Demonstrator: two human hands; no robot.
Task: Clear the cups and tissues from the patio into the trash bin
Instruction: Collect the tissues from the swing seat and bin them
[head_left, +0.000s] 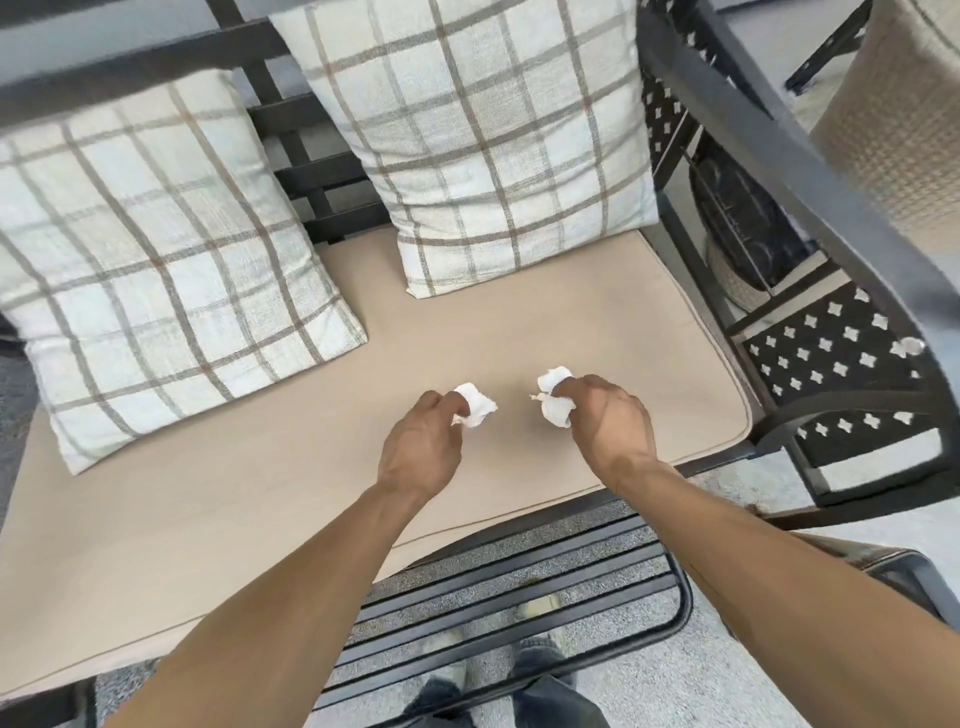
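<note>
Two crumpled white tissues lie on the tan seat cushion (519, 312) of a patio bench. My left hand (421, 441) pinches the left tissue (475, 405) with thumb and fingers. My right hand (608, 415) grips the right tissue (553, 397), which bulges out above and below my fingers. Both tissues sit low on the cushion near its front edge. No cup and no trash bin is in view.
Two plaid pillows (156, 260) (488, 140) lean on the dark metal bench back. A dark perforated metal armrest (841, 364) stands at the right. A woven basket (898, 114) sits at the far right. Below the bench front is a ribbed mat (519, 577) on grey floor.
</note>
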